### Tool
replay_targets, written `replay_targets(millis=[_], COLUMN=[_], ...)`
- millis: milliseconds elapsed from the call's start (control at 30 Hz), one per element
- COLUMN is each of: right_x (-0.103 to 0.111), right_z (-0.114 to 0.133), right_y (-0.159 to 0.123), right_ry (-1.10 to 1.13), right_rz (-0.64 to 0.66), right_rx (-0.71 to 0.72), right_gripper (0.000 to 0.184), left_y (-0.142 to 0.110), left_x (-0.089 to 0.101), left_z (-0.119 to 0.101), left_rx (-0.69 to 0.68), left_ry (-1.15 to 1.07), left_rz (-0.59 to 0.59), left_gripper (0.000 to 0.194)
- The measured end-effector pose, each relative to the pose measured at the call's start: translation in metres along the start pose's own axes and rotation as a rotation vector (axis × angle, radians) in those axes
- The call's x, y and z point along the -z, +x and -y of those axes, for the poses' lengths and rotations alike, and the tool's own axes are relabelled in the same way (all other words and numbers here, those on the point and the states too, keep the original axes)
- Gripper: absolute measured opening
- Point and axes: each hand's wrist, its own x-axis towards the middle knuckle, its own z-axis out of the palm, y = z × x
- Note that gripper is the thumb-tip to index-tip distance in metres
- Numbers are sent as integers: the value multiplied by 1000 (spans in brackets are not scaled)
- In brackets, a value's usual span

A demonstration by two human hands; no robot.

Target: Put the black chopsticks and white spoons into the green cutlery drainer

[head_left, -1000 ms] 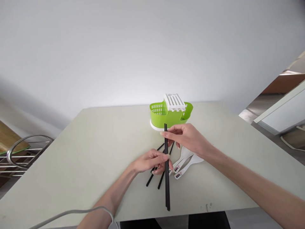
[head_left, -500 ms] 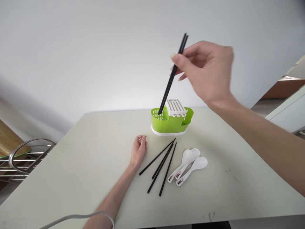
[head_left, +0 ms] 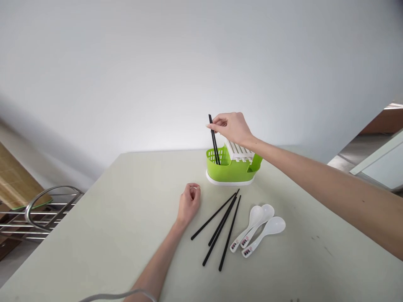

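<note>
My right hand (head_left: 231, 126) pinches a pair of black chopsticks (head_left: 214, 140) near their upper ends. Their lower ends are inside the left compartment of a green utensil holder (head_left: 231, 172), which has a white slotted piece (head_left: 241, 152) on top and a white base. My left hand (head_left: 189, 203) rests on the table in front of the holder, fingers curled in, with nothing visible in them. Several loose black chopsticks (head_left: 228, 235) lie to its right, some crossing. Beside them are three white spoons (head_left: 267, 230) with printed labels on their handles.
The pale table (head_left: 132, 218) meets a white wall (head_left: 157, 75) at the back. A metal rack (head_left: 40, 214) with a wooden board (head_left: 19, 180) stands left of the table. A grey cable (head_left: 116, 295) crosses near my left forearm.
My right hand has moved down and away with the chopsticks, whose lower ends have gone into the holder. My left hand stays resting on the table. The view has shifted slightly.
</note>
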Motion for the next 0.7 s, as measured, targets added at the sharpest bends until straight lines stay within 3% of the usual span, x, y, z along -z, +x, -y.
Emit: replay_targets(millis=[367,700], right_x=[-39,-43], right_z=[-44,-53], right_y=[18,21], right_ry=[129,156], right_rz=[135,256], right_rx=[-209,-235], right_gripper=[37,36], left_y=[-2,-1], left_x=[0,-1], left_z=[-4,-3], left_rx=[-16,-22], left_ry=[15,61], left_rz=[23,61], left_gripper=[29,25])
